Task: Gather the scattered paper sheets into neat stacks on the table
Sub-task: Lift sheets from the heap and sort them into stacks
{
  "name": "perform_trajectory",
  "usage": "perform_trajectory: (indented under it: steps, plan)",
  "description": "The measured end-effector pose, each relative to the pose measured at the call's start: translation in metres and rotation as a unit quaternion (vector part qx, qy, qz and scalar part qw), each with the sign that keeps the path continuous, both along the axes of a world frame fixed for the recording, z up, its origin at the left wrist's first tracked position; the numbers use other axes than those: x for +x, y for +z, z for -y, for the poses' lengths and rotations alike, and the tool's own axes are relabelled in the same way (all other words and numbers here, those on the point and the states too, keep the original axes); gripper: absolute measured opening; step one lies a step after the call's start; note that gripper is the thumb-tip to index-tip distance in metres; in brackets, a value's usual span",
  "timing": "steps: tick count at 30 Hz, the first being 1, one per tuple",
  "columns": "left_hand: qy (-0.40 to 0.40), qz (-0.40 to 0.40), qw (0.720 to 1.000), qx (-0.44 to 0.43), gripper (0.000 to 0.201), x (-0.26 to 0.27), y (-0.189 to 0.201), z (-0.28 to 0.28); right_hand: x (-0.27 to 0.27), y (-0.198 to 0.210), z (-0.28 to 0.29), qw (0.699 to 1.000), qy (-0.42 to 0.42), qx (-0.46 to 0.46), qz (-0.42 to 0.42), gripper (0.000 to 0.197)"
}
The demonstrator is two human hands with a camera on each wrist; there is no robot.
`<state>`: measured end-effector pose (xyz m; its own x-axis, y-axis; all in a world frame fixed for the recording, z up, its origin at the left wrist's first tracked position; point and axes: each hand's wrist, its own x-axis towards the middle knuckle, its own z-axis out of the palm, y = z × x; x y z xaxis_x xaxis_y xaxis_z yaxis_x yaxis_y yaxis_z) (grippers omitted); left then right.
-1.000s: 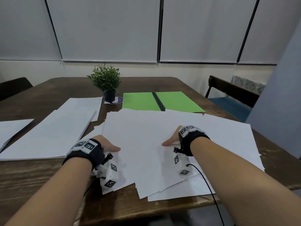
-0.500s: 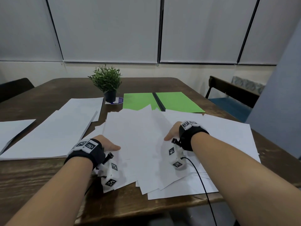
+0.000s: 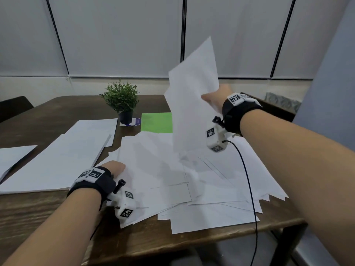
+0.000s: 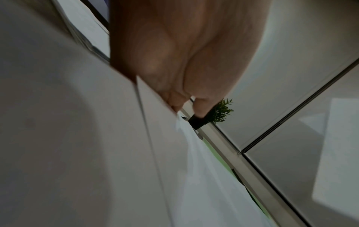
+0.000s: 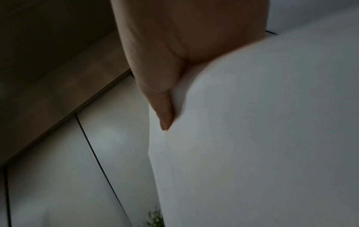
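Now right hand (image 3: pixel 215 99) holds sheet (image 3: pixel 192 93) upright (long axis near-vertical).

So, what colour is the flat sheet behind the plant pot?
Bright green; the head view shows it best.

My right hand (image 5: pixel 174 50) fills the top of the picture, dim and close. My thumb (image 5: pixel 165 107) presses against a white sheet of paper (image 5: pixel 262 138), which curves away to the right and downward. To the left are pale wall panels (image 5: pixel 48 169) with a dark seam, and a bit of green plant (image 5: pixel 155 218) shows at the bottom edge.
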<state>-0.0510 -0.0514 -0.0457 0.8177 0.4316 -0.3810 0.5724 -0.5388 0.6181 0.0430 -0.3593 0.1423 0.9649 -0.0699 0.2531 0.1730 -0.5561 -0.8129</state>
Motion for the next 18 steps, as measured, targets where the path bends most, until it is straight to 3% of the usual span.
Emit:
perform_trajectory:
  steps: [1, 3, 5, 7, 11, 15, 18]
  plan:
    - [0.018, 0.030, 0.999, -0.032, 0.053, 0.009, -0.007, -0.010, -0.005, 0.005, -0.003, 1.000, 0.010, 0.022, 0.006, 0.025]
    - [0.073, 0.072, 0.990, -0.097, 0.091, 0.026, -0.025, -0.031, -0.010, 0.006, -0.008, 0.999, 0.023, 0.047, 0.004, 0.026]
    - [0.134, 0.099, 0.973, -0.158, 0.116, 0.022, -0.022, -0.028, -0.014, -0.006, -0.016, 0.998, 0.014, 0.033, -0.045, 0.044]
    - [0.168, 0.108, 0.954, -0.223, 0.109, -0.005, 0.009, -0.001, -0.012, -0.030, -0.025, 0.994, -0.002, -0.021, -0.110, 0.067]
    - [0.153, 0.130, 0.943, -0.265, 0.076, -0.017, 0.023, 0.012, -0.007, -0.102, -0.041, 0.964, 0.052, -0.133, -0.225, 0.058]
    - [0.094, 0.104, 0.944, -0.298, 0.085, -0.008, 0.010, 0.001, -0.015, -0.148, -0.053, 0.935, 0.063, -0.202, -0.285, 0.055]
    - [0.058, 0.063, 0.967, -0.240, 0.075, -0.001, -0.001, -0.006, -0.020, -0.155, -0.057, 0.931, 0.076, -0.215, -0.285, 0.054]
